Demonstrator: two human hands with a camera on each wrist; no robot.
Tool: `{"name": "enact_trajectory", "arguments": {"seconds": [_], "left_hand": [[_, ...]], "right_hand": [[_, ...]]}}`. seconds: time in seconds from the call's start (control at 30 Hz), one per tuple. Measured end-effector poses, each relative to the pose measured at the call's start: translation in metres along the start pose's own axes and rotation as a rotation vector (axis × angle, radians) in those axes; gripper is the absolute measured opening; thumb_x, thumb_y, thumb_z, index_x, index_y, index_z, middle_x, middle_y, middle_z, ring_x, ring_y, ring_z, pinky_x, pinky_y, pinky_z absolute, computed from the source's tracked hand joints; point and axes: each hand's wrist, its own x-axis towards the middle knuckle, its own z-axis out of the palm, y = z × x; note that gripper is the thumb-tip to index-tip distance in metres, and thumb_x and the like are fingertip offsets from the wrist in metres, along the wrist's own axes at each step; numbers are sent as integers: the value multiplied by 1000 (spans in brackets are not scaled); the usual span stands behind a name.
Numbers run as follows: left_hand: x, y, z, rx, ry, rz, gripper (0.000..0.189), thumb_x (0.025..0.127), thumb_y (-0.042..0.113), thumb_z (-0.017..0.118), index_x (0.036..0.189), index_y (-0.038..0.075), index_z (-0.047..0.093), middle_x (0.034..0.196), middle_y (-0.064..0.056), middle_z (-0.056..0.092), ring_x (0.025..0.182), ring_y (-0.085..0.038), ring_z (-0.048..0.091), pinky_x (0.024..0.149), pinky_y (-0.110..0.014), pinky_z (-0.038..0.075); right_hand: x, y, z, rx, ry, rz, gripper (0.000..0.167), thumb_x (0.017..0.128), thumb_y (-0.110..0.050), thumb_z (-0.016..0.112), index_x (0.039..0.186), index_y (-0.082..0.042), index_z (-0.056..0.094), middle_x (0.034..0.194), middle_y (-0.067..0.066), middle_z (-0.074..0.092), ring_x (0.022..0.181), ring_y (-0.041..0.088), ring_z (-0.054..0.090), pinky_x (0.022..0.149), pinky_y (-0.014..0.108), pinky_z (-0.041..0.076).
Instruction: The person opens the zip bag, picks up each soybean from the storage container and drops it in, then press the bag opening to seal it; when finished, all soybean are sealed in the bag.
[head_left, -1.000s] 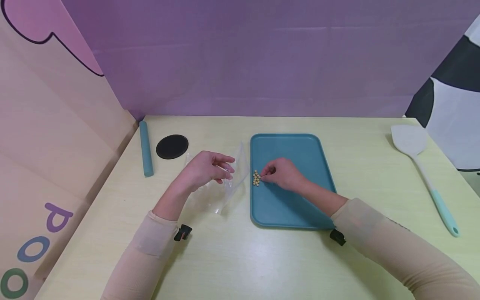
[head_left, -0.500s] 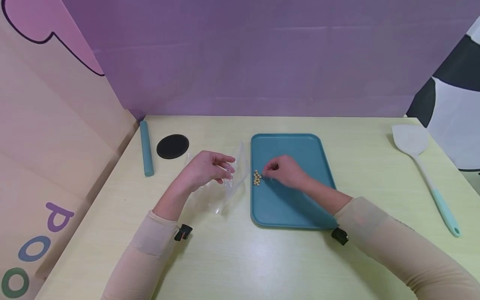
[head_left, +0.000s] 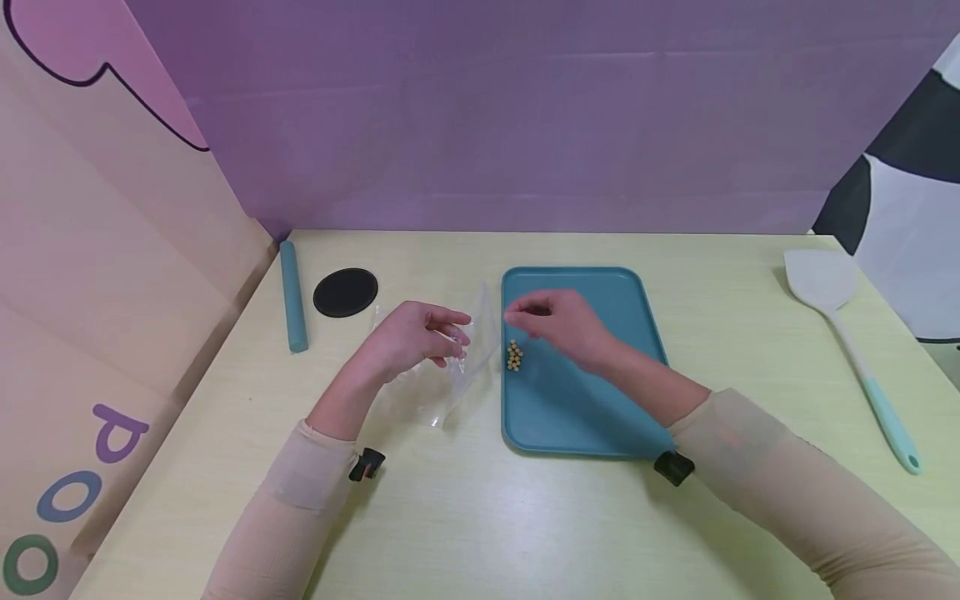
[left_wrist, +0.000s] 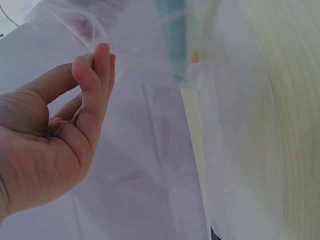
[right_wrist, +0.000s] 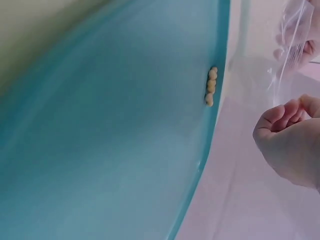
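Note:
My left hand [head_left: 423,337] pinches a clear plastic bag [head_left: 476,358] by its upper edge, holding it up left of the blue tray. In the left wrist view the see-through bag [left_wrist: 145,55] spreads beyond the fingertips. My right hand [head_left: 562,325] is raised over the tray's left side, thumb and fingertips pinched together near the bag. These fingertips hide the bean between them. Several round pale yellow beans [head_left: 514,357] lie in a small cluster along the tray's left rim. From the right wrist, these beans [right_wrist: 211,86] show as a short row beside the rim.
The blue tray [head_left: 585,425] lies mid-table. A black round disc [head_left: 345,292] and a blue-green rod [head_left: 293,297] rest at the back left. On the right is a spatula [head_left: 847,333] with a white head and mint handle. A purple wall rises behind the table.
My right hand has left the bean cluster and moved up and toward the back left, fingertips still together, nearer the bag. My left hand and the bag have stayed in place.

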Motion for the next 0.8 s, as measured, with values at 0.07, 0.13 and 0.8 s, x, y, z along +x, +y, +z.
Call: {"name": "enact_trajectory", "arguments": {"seconds": [0.07,0.13,0.8], "left_hand": [[0,1,0,1,0,-2,47,92,0,69,138,1,61,116,-18,70,101,-34,69,79,-34,59],[0,1,0,0,-1,-2,47,92,0,69,138,1,61,116,-18,70,101,-34,69,79,-34,59],[-2,3,0,-20,2,6,48,91,-1,69,138,0,60,118,-20,69,103,-36,69,82,-40,58]], "right_hand": [[0,-3,3,38,-19,-7,29,97,-24,71,117,-3,73,110,22,68,95,43,59,86,56,51],[-1,-5,7,48,-43,-12,28,97,-23,71,116,-3,73,107,18,69,96,43,60,86,55,52],[-7,-5,14,-72,-98,-43,22,95,-22,74,109,-6,77,100,13,72,91,33,63,80,53,53]]}}
